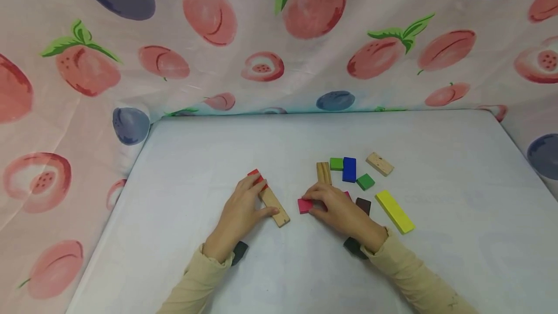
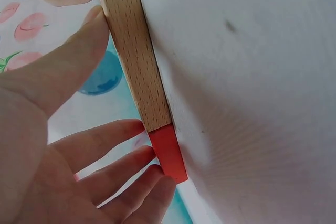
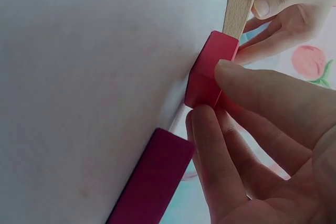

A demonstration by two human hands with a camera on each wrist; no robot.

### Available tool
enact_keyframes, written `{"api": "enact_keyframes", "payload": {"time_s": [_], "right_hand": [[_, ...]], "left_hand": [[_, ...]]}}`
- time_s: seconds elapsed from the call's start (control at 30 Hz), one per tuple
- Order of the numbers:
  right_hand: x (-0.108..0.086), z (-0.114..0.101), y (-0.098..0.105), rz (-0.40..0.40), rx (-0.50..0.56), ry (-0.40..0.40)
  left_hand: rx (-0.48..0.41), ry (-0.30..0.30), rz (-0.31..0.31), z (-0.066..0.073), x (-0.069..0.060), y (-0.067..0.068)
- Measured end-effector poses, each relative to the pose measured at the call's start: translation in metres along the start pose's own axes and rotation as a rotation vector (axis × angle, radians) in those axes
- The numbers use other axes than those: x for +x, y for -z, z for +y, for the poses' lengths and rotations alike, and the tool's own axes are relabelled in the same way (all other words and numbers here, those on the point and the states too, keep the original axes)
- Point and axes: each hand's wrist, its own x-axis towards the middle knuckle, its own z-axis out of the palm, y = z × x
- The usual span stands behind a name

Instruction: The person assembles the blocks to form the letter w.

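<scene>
My left hand rests over a long plain wooden block and a short red block set end to end. In the left wrist view its thumb touches the wooden block, while the loosely extended fingers rest against the red block. With thumb and fingers, my right hand pinches a small pinkish-red block, which sits apart from the wooden one. A magenta block lies close by in the right wrist view, mostly hidden by the hand from above.
Around the right hand lie a striped wooden block, green blocks, a blue block, a plain wooden block, a yellow block and dark blocks. Another dark block is partly under the left wrist. Fruit-patterned cloth borders the white table.
</scene>
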Motion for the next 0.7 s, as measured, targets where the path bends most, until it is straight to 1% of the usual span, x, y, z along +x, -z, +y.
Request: {"api": "enact_keyframes", "payload": {"time_s": [0.23,0.5,0.7], "right_hand": [[-0.0018,-0.002,-0.0001,-0.039,-0.015,0.01],[-0.003,-0.0063,0.0004,-0.089,-0.006,-0.021],[-0.0052,-0.0092,-0.0004,-0.116,0.002,0.002]], "left_hand": [[0.001,0.002,0.003,-0.0009,0.0005,-0.0008],[0.02,0.015,-0.002,-0.0013,0.003,-0.0002],[0.028,0.02,-0.005,-0.001,0.0033,-0.0004]]}}
